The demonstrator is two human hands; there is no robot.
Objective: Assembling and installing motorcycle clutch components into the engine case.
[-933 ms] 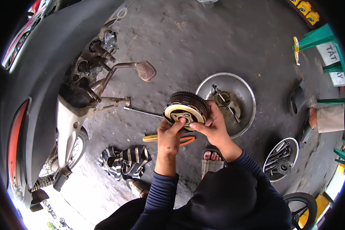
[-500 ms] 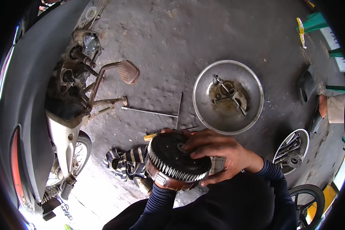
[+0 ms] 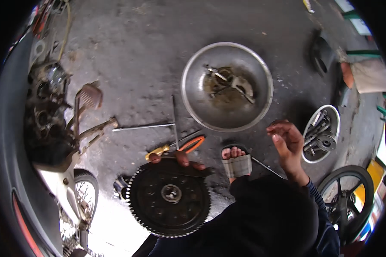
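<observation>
My left hand (image 3: 182, 158) grips the far edge of a clutch housing (image 3: 148, 210), a dark round part with gear teeth on its rim. Its flat face and central hub are turned up toward me; the rest of the hand is hidden beneath. Over to the right, my right hand (image 3: 291, 147) hangs in the air with loosely bent fingers and nothing visible in it. It is nearest to an oval basin of tools (image 3: 341, 124). Just beyond the housing lie a yellow-handled screwdriver (image 3: 158, 151) and orange-handled pliers (image 3: 193, 144).
A steel bowl (image 3: 193, 103) with metal parts and oily liquid stands ahead. A T-shaped wrench (image 3: 146, 127) lies on the floor. At left is a motorcycle (image 3: 51, 171) with an exposed engine (image 3: 47, 103). A loose wheel (image 3: 345, 201) is at right; another person's foot (image 3: 346, 75) is beyond.
My right hand has left the clutch housing and moved right, toward the tool basin. The housing has tipped so its face shows fully. My view has shifted right.
</observation>
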